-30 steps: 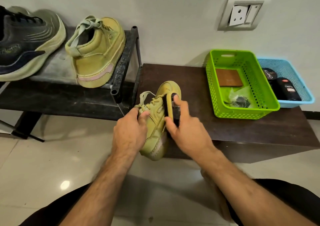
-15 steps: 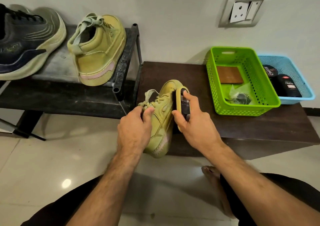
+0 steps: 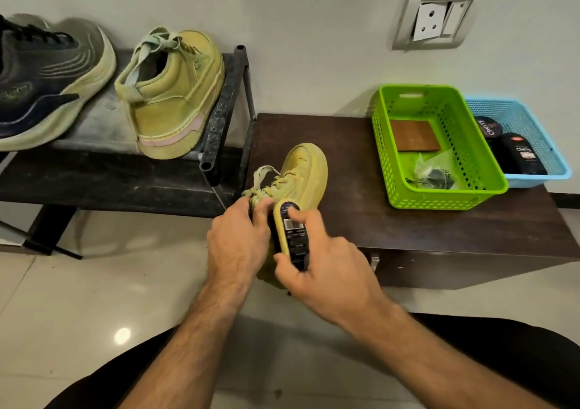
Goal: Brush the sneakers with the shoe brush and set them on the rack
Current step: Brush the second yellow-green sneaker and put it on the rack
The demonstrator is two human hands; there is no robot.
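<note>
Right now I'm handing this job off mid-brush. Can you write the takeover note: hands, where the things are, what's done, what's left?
Left hand grips the olive sneaker at its laces, toe pointing away over the dark bench.
Right hand holds the shoe brush against the sneaker's side.
The matching sneaker already stands on the rack, beside a dark running shoe.
Done: one olive sneaker racked.
Left: finish brushing the held sneaker, then set it on the rack. Whether the running shoe needs brushing I cannot tell.

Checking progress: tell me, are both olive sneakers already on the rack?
No, one olive sneaker sits on the rack; the left hand holds the other.
</note>
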